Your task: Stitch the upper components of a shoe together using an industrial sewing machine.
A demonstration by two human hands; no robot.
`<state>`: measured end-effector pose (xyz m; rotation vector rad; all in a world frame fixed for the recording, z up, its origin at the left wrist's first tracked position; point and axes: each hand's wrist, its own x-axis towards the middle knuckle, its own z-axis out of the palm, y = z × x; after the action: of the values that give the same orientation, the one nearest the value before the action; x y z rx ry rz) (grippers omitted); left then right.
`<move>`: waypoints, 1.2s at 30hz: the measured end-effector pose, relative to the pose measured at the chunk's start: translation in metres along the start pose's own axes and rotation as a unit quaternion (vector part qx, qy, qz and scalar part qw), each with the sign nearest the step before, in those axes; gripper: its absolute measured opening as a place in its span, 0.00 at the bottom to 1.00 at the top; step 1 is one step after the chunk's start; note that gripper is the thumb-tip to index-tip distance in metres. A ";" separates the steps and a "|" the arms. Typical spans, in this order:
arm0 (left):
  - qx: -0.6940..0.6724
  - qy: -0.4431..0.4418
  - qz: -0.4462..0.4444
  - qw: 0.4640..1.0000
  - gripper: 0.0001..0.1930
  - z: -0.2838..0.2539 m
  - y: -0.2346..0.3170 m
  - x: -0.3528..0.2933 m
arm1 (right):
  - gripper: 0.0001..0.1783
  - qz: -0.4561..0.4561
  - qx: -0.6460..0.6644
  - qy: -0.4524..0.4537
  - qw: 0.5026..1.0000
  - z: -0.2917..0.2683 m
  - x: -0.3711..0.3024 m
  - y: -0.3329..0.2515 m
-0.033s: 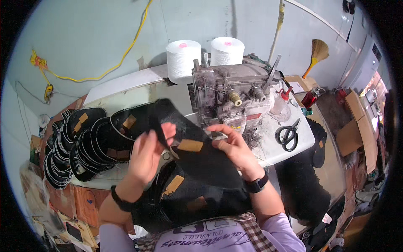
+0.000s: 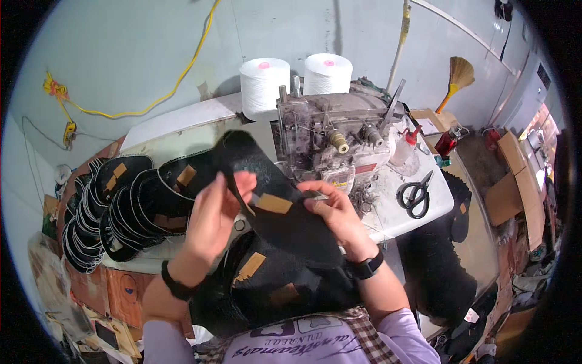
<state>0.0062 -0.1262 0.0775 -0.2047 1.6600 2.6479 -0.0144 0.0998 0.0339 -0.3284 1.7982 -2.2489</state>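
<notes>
A black sole-shaped fabric piece [image 2: 291, 233] with a tan paper label [image 2: 274, 204] is held up in front of the sewing machine [image 2: 339, 136]. My left hand [image 2: 213, 212] is closed on its left edge, the fingertips showing past a fold. On the opposite edge, my right hand [image 2: 333, 212] pinches the fabric between thumb and fingers. A small grey thing shows by the right fingers, too unclear to name. Under the held piece, more black pieces [image 2: 267, 297] lie in a pile against my body, one with a tan label.
Black pieces with white-stitched edges [image 2: 130, 200] lie stacked at left. Two white thread cones [image 2: 265, 88] stand behind the machine. Black scissors [image 2: 414, 197] and a red-tipped bottle [image 2: 407, 145] are on the right tabletop. More black material [image 2: 433, 273] lies at right.
The held piece has moved slightly up and left, its far end rising and its near end drawing in. Both hands keep their hold and have shifted slightly.
</notes>
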 end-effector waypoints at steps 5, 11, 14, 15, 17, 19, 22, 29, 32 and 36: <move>-0.095 0.068 -0.005 0.993 0.20 0.001 0.017 0.065 | 0.14 -0.040 -0.044 0.028 0.998 0.023 -0.005 0.027; -0.240 0.048 0.053 0.968 0.12 -0.064 0.029 0.083 | 0.16 0.007 0.069 -0.086 0.994 0.035 -0.002 0.033; -0.216 -0.015 -0.010 0.976 0.10 -0.092 0.039 0.045 | 0.17 0.021 0.085 -0.051 0.995 0.036 0.001 0.029; -0.186 0.023 -0.026 0.982 0.09 -0.094 0.037 0.027 | 0.16 0.023 0.125 -0.085 0.988 0.035 0.001 0.029; -0.237 0.070 -0.086 0.965 0.11 -0.087 0.026 -0.013 | 0.17 0.023 0.091 -0.055 0.994 0.030 0.000 0.029; -0.115 0.094 -0.155 0.977 0.15 -0.073 0.013 -0.055 | 0.17 0.017 0.077 -0.065 0.995 0.025 -0.002 0.032; -0.074 -0.041 -0.123 0.989 0.16 -0.049 -0.002 -0.080 | 0.18 -0.012 0.025 -0.077 0.997 0.022 -0.006 0.035; 0.495 -0.215 0.193 0.820 0.07 -0.015 -0.003 -0.046 | 0.18 -0.064 -0.220 -0.042 0.973 0.014 -0.029 0.016; 0.530 -0.216 0.359 0.738 0.08 -0.005 -0.003 -0.027 | 0.18 -0.076 -0.162 -0.016 0.984 0.017 -0.036 0.005; 0.468 -0.231 0.289 0.802 0.11 -0.003 0.002 -0.027 | 0.06 -0.264 -0.306 0.020 0.914 0.028 -0.041 0.000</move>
<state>0.0328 -0.1285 0.0809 0.9924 2.7930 1.4871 0.0331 0.0876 0.0391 -0.9933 2.6656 -1.8992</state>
